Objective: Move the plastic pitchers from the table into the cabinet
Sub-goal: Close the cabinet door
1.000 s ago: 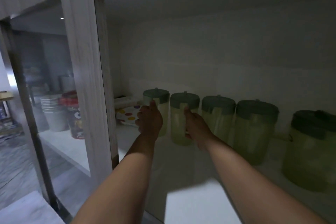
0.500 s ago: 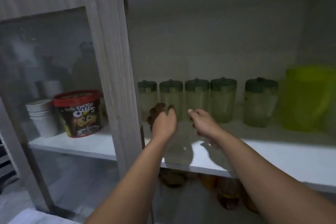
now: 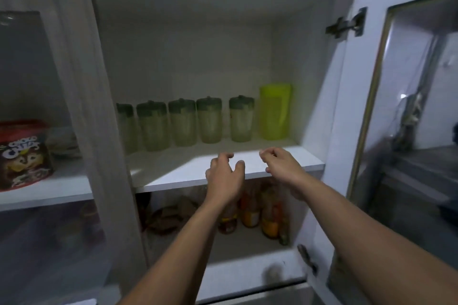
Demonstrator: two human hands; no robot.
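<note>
Inside, a white shelf (image 3: 173, 171) is seen just beyond both hands, dimly lit toward its back. Five pale pitchers (image 3: 182, 122) with dark green lids are lined up at the rear, beyond the left hand (image 3: 224, 176), and a bright green pitcher (image 3: 273, 111) is set beyond the right hand (image 3: 281, 164). Both hands are held empty, fingers loosely curled and apart. Bottles (image 3: 250, 215) are stored below them. An open glass door (image 3: 386, 116) is hung to the right.
</note>
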